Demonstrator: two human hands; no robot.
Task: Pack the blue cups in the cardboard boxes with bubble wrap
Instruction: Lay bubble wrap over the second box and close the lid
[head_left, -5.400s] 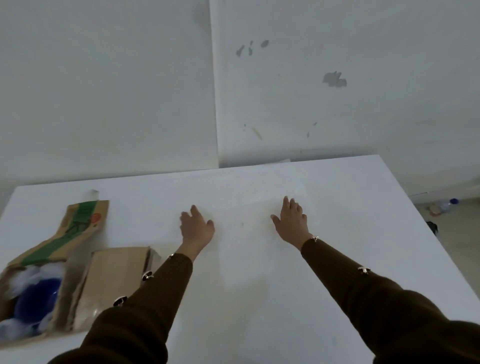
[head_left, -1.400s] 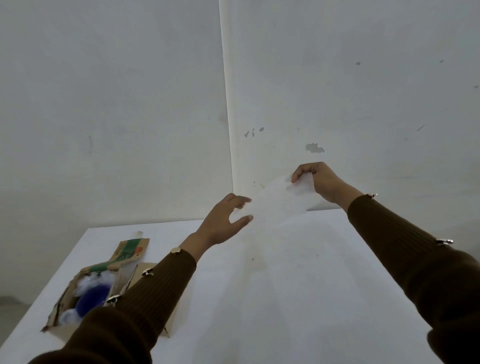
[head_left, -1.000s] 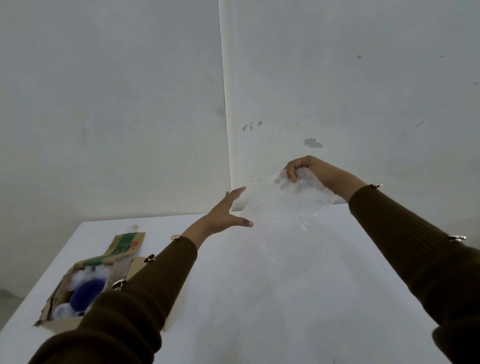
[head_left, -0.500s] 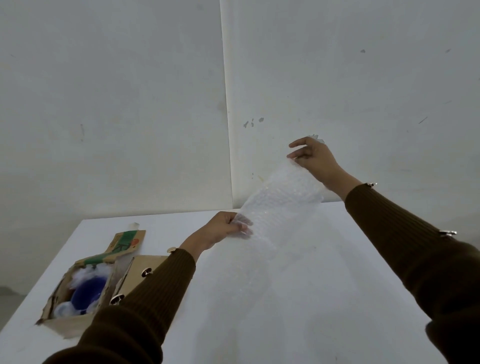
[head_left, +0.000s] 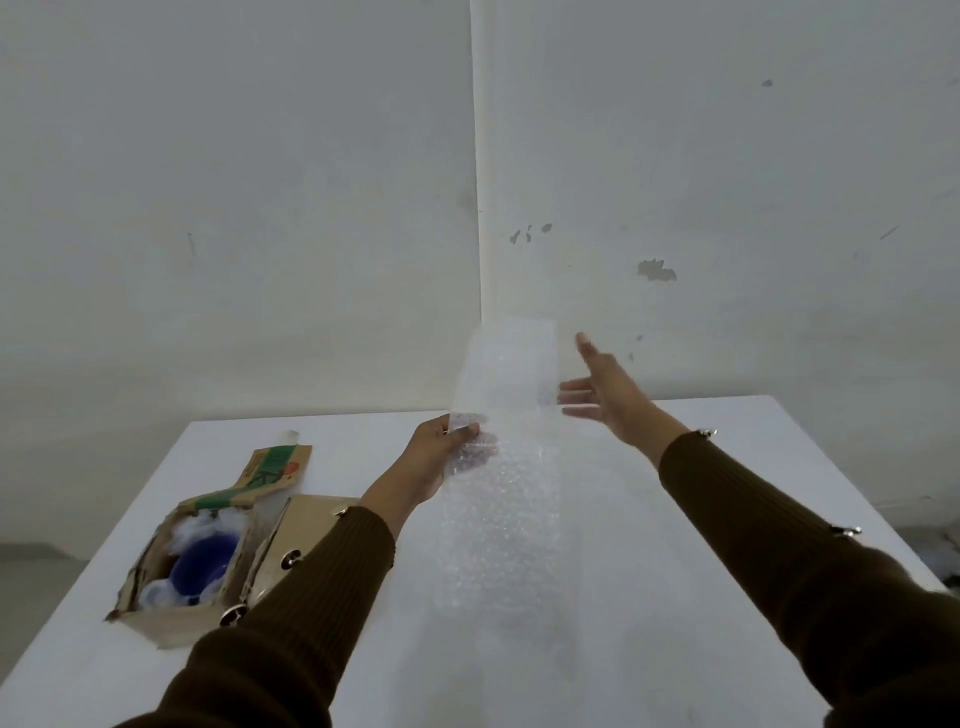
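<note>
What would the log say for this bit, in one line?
left hand: pinches bubble wrap, raised | right hand: open, beside it | blue cup: in open cardboard box

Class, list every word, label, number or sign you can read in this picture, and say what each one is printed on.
Nothing here can be read as text.
Cardboard box flap: dark print beside its green band, too blurred to read.
Same flap: an orange-red round mark, with no letters that can be made out.
Bubble wrap, table, wall: no print visible.
</note>
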